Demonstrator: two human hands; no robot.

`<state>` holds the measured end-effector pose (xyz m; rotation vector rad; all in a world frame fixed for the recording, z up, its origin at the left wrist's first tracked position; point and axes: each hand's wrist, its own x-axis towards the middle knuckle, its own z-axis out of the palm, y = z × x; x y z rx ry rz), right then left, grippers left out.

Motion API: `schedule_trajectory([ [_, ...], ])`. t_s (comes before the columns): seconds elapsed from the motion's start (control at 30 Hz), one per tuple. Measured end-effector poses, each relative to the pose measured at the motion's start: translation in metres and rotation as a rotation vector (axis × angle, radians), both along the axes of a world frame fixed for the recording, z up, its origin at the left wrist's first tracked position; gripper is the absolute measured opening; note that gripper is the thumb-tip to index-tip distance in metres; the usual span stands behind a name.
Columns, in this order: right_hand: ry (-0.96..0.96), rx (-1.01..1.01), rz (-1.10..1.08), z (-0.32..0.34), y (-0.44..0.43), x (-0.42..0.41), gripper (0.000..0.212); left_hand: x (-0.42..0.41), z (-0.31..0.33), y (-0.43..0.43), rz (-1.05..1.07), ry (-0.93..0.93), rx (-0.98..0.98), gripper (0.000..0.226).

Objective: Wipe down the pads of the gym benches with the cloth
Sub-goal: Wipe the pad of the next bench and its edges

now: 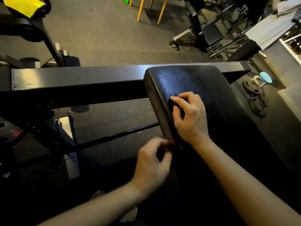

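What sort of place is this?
Most likely a gym: a black padded bench, iron weight plates lying on the speckled rubber floor, and another workout bench farther back.

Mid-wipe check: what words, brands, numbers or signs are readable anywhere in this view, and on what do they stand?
No text can be read in this view.
On the bench pad: plain black, no label shows.
On the weight plates: any raised lettering is too small and dark to read.
On the yellow fabric: no print shows.
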<state>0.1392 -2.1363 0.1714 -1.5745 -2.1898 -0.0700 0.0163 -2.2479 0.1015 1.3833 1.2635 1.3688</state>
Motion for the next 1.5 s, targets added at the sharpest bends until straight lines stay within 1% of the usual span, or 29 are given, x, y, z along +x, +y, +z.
schedule_trajectory([
  [0.03, -0.001, -0.002, 0.0, 0.0, 0.0, 0.0, 0.03, 0.002, -0.003, -0.013, -0.051, 0.016, 0.025, 0.019],
  [0.07, 0.0, -0.004, -0.002, 0.0, -0.001, 0.0, 0.03, 0.001, -0.002, -0.008, -0.052, 0.017, 0.025, 0.02],
  [0.17, 0.009, -0.009, -0.007, 0.002, -0.003, -0.001, 0.029, -0.008, 0.004, 0.048, 0.177, 0.03, -0.102, 0.016],
  [0.23, -0.002, -0.009, -0.01, 0.002, -0.004, -0.003, 0.028, -0.01, 0.006, 0.06, 0.225, -0.021, -0.115, 0.013],
  [0.27, -0.006, -0.012, -0.01, 0.003, -0.005, -0.003, 0.028, -0.005, 0.003, 0.046, 0.19, -0.023, -0.101, 0.013],
  [0.33, -0.006, -0.009, -0.01, 0.004, -0.005, -0.003, 0.028, 0.008, -0.001, -0.008, 0.031, -0.001, -0.054, 0.016],
  [0.4, -0.01, -0.011, -0.008, 0.004, -0.006, -0.003, 0.029, 0.013, -0.002, -0.042, -0.079, 0.015, -0.035, 0.013],
  [0.43, -0.009, -0.014, -0.008, 0.004, -0.007, -0.002, 0.029, 0.011, -0.001, -0.035, -0.069, 0.012, -0.042, 0.009],
  [0.47, -0.005, -0.018, -0.008, 0.004, -0.008, -0.003, 0.029, 0.008, 0.002, -0.015, -0.015, 0.002, -0.062, 0.007],
  [0.53, -0.001, -0.021, -0.009, 0.004, -0.008, -0.003, 0.029, -0.003, 0.01, 0.034, 0.156, 0.008, -0.128, 0.017],
  [0.6, -0.002, -0.025, -0.008, 0.004, -0.007, -0.003, 0.029, -0.007, 0.015, 0.049, 0.207, -0.033, -0.12, 0.016],
  [0.67, 0.008, -0.024, -0.007, 0.003, -0.006, -0.002, 0.028, 0.004, 0.007, 0.015, 0.122, -0.049, -0.111, 0.011],
  [0.73, 0.016, -0.025, -0.004, 0.002, -0.006, -0.001, 0.029, 0.016, 0.001, -0.035, -0.002, -0.018, -0.089, 0.013],
  [0.77, 0.014, -0.028, -0.003, 0.002, -0.005, -0.001, 0.029, 0.017, -0.001, -0.044, -0.03, -0.001, -0.07, 0.012],
  [0.83, 0.013, -0.028, -0.001, 0.001, -0.006, -0.001, 0.029, 0.009, 0.0, -0.01, 0.011, -0.009, -0.053, 0.006],
  [0.9, 0.013, -0.021, 0.0, 0.001, -0.005, 0.0, 0.029, -0.009, 0.01, 0.052, 0.168, 0.043, -0.086, 0.009],
  [0.93, 0.012, -0.02, 0.002, 0.001, -0.005, 0.0, 0.029, -0.018, 0.012, 0.077, 0.235, 0.034, -0.121, 0.01],
  [1.0, 0.015, -0.016, 0.007, 0.0, -0.006, 0.0, 0.029, -0.02, 0.012, 0.086, 0.275, -0.008, -0.145, 0.008],
  [1.03, 0.022, -0.012, 0.009, 0.0, -0.005, 0.001, 0.029, -0.013, 0.008, 0.069, 0.25, -0.022, -0.129, 0.008],
  [1.1, 0.036, 0.0, 0.008, -0.002, -0.004, 0.002, 0.029, 0.005, 0.001, 0.012, 0.095, -0.054, -0.101, 0.014],
  [1.13, 0.038, 0.002, 0.009, -0.003, -0.003, 0.003, 0.03, 0.009, 0.001, -0.012, 0.018, -0.059, -0.095, 0.013],
  [1.17, 0.038, 0.001, 0.012, -0.003, -0.002, 0.003, 0.03, 0.01, 0.001, -0.02, -0.008, -0.06, -0.088, 0.013],
  [1.2, 0.039, -0.001, 0.012, -0.004, -0.001, 0.003, 0.031, 0.006, 0.002, -0.008, 0.008, -0.056, -0.071, 0.012],
  [1.27, 0.041, -0.005, 0.01, -0.004, -0.001, 0.002, 0.031, -0.007, 0.01, 0.045, 0.115, 0.017, -0.056, 0.014],
  [1.3, 0.04, -0.005, 0.01, -0.004, -0.001, 0.002, 0.03, -0.018, 0.014, 0.079, 0.185, 0.056, -0.076, 0.012],
  [1.37, 0.031, -0.006, 0.013, -0.004, -0.002, 0.003, 0.029, -0.041, 0.019, 0.135, 0.291, 0.059, -0.177, 0.005],
  [1.43, 0.03, -0.009, 0.016, -0.004, -0.002, 0.003, 0.029, -0.045, 0.018, 0.144, 0.324, 0.049, -0.176, 0.006],
  [1.47, 0.036, -0.012, 0.015, -0.004, -0.002, 0.003, 0.029, -0.038, 0.014, 0.129, 0.298, 0.027, -0.141, 0.005],
  [1.5, 0.043, -0.012, 0.011, -0.004, -0.002, 0.003, 0.029, -0.03, 0.01, 0.103, 0.239, 0.011, -0.106, 0.008],
])
